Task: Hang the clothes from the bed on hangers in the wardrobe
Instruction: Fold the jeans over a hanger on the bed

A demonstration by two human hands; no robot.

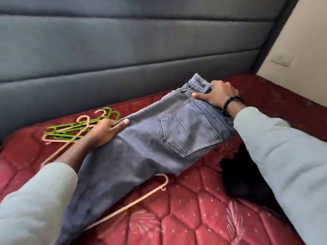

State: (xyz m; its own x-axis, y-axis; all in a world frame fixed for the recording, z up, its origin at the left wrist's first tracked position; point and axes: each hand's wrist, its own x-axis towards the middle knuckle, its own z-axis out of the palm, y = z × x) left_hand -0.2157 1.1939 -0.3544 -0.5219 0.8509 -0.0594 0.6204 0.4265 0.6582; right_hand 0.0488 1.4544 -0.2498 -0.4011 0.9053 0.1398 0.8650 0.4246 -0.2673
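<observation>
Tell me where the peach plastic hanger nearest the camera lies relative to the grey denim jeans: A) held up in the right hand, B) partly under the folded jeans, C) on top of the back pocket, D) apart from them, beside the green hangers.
B: the peach plastic hanger runs beneath the grey denim jeans, with only its hook and one arm showing on the red quilted mattress.

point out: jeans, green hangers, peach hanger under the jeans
jeans point(187, 128): head view, on the back pocket.
green hangers point(70, 129): head view, on the shoulder bars of the pile.
peach hanger point(141, 198): head view, on the long bar sticking out below the jeans.
</observation>
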